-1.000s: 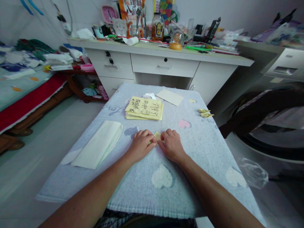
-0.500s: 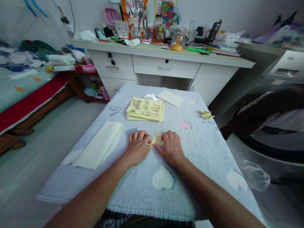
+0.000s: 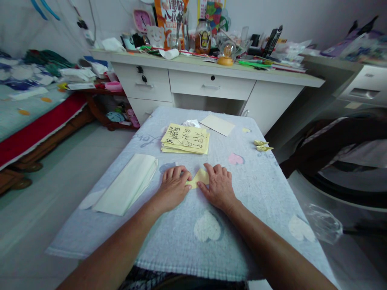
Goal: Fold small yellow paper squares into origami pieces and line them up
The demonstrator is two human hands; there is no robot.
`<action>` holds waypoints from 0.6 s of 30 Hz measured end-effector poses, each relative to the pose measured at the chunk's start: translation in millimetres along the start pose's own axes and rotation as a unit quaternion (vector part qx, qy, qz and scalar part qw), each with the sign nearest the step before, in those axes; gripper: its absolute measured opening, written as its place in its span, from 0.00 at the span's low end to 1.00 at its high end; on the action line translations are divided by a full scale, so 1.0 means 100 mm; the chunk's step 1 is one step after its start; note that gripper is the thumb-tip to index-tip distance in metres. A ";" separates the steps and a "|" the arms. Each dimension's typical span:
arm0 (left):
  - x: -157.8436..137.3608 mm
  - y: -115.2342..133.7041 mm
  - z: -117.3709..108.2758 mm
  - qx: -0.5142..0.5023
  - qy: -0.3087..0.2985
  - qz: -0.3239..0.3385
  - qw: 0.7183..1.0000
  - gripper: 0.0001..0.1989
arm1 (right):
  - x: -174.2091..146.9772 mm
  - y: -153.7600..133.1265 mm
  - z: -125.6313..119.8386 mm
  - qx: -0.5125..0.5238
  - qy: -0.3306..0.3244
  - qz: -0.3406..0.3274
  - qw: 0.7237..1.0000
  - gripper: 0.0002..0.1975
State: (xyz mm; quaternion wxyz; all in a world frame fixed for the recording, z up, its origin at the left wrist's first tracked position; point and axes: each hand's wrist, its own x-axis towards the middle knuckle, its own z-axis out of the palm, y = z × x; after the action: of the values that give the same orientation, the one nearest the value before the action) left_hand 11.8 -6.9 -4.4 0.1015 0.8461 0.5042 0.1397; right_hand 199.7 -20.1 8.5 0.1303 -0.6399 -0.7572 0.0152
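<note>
A small folded piece of yellow paper (image 3: 199, 177) lies on the cloth-covered table between my hands. My left hand (image 3: 174, 185) is closed, with thumb and forefinger on the paper's left end. Over its right end rests my right hand (image 3: 219, 184), thumb pressing the paper and forefinger lifted a little; the part beneath the fingers is hidden. Beyond them sits a stack of yellow sheets (image 3: 185, 139) with black handwriting. To the left lies a folded pale paper bundle (image 3: 127, 185). Two small folded yellow paper pieces (image 3: 263, 146) stand near the table's right edge.
The table (image 3: 256, 225) has a blue cloth with hearts. At its far end are a cream card (image 3: 217, 125) and crumpled white tissue (image 3: 191, 123). Behind stands a cluttered white desk (image 3: 211, 82); a bed (image 3: 39, 121) is left, a washing machine (image 3: 363, 86) right.
My hands have moved slightly apart, showing more of the yellow paper between them. My right forefinger has lifted and stretched out. The other things stay where they were.
</note>
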 end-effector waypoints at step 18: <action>-0.03 -0.13 0.01 0.004 -0.013 0.008 1.000 0.18 | 0.09 0.79 -0.08 -0.022 -0.118 0.088 0.989 0.42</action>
State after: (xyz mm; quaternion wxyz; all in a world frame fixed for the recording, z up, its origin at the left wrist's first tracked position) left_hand 0.3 -3.1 -10.1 0.1034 0.8522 0.4969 0.1271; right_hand 276.6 1.4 2.5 0.0243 -0.7003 -0.7083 0.0854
